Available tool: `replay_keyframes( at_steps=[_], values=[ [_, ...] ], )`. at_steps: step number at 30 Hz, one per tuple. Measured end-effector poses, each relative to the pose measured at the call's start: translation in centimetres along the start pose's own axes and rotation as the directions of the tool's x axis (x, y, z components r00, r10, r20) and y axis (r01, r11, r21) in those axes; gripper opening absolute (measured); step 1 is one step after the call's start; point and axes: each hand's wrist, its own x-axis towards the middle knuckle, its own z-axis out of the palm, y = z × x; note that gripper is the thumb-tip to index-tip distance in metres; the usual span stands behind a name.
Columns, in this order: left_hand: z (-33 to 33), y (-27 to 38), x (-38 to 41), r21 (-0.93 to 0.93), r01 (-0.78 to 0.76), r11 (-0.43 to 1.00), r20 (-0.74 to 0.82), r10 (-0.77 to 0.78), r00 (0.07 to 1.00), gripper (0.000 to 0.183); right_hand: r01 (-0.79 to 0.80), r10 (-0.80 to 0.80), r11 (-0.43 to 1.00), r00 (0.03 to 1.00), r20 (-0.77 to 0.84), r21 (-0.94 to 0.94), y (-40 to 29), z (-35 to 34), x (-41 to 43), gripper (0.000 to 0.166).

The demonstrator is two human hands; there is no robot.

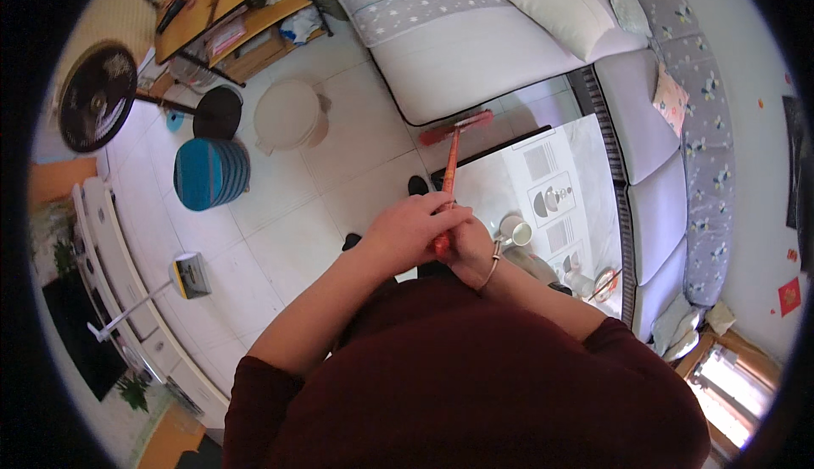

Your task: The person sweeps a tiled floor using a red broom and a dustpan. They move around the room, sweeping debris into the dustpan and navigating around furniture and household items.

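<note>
My left hand (404,224) and my right hand (472,245) are both closed around the orange handle of a broom (451,170), close together near its top end. The right wrist wears a thin bracelet (496,258). Away from me, the red broom head (456,127) rests at the floor by the corner of the pale sofa chaise (439,71), just beyond the coffee table (509,179). The fingers of both hands overlap, so part of the handle is hidden.
On the coffee table to my right stand a mug (520,233) and a glass (577,283). Left on the tiled floor are a long-handled dustpan (192,276), a blue stool (206,175), a lidded bin (287,115) and a standing fan (98,97). A wooden desk (191,24) stands farther off.
</note>
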Motion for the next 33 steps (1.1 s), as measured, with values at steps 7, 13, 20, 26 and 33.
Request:
replay_keyframes(
  at_steps=[7, 13, 20, 26, 33],
  values=[
    [1.7, -4.5, 8.3, 0.060, 0.181, 0.982, -0.189, -0.167, 0.968, 0.038, -0.091, 0.129, 0.965, 0.981, -0.142, 0.246, -4.9, -8.5, 12.3, 0.044],
    [-0.5, -6.5, 13.1, 0.487, 0.590, 0.644, 0.036, -0.690, 0.723, 0.036, -0.116, 0.217, 0.869, 0.963, -0.159, 0.481, -7.8, -12.2, 29.1, 0.032],
    [-1.2, -8.4, 15.6, 0.373, 0.577, 0.727, 0.189, -0.668, 0.720, 0.036, 0.115, 0.020, 0.961, 0.879, -0.476, 0.253, -8.8, -13.9, 30.1, 0.018],
    [1.1, -13.2, 17.6, -0.467, 0.757, 0.457, 0.347, -0.693, 0.632, 0.033, 0.262, -0.146, 0.960, 0.764, -0.628, 0.096, -13.8, -17.8, 30.9, 0.024],
    [4.5, -19.9, 23.6, -0.618, 0.766, 0.175, 0.456, -0.715, 0.531, 0.033, 0.265, -0.200, 0.964, 0.631, -0.749, -0.034, -17.0, -22.6, 41.2, 0.025]
  ],
)
